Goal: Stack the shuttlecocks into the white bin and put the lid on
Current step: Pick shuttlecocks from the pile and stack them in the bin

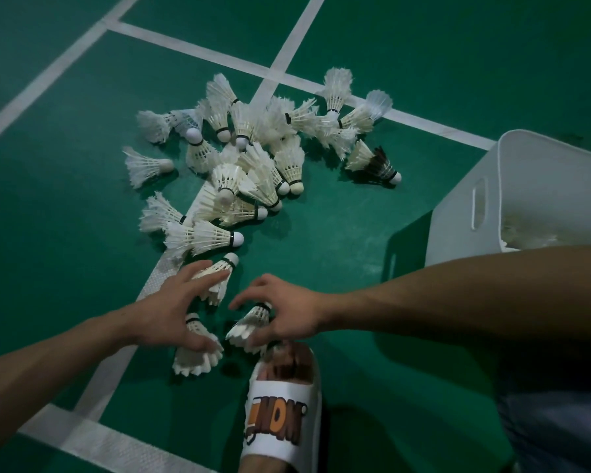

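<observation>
Shuttlecocks piled loose; white bin nearby, open.
</observation>
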`<state>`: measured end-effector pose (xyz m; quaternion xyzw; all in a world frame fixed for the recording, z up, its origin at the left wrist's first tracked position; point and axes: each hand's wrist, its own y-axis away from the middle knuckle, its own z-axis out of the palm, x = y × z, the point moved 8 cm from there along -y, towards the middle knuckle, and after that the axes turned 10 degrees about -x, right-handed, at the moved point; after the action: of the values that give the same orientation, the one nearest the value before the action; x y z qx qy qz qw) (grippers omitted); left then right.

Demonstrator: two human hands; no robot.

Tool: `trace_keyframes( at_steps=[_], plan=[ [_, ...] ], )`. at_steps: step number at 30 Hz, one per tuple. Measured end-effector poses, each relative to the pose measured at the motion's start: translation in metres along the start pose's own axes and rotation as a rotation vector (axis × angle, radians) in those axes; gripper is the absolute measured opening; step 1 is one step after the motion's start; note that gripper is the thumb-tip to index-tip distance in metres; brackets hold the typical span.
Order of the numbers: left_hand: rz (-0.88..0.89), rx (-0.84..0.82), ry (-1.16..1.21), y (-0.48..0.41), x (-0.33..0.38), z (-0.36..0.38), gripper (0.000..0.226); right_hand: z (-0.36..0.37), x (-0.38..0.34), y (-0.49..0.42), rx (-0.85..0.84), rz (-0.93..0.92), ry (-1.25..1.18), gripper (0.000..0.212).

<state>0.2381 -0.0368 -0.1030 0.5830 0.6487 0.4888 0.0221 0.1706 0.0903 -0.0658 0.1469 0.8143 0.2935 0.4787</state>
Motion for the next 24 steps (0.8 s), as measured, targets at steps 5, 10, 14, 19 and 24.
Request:
trace_keyframes(
  at_steps=[5,10,14,19,24],
  plan=[
    [0.096,0.064,0.029,-0.001,0.014,-0.006,0.089,0.013,-0.013,-0.010,-0.067,-0.056,0.147,0.044],
    [0.133,0.109,0.045,-0.001,0.020,-0.008,0.063,-0.001,-0.002,-0.013,0.105,0.002,0.159,0.029],
    [0.164,0.239,0.083,0.000,0.029,-0.025,0.065,-0.019,0.011,-0.003,0.213,0.055,0.129,0.025],
    [0.151,0.347,0.148,-0.004,0.045,-0.049,0.073,-0.047,0.017,0.019,0.231,0.076,0.026,0.034],
    [0.147,0.355,0.163,-0.014,0.072,-0.075,0.069,-0.089,0.032,0.058,0.323,0.111,-0.064,0.039]
  ],
)
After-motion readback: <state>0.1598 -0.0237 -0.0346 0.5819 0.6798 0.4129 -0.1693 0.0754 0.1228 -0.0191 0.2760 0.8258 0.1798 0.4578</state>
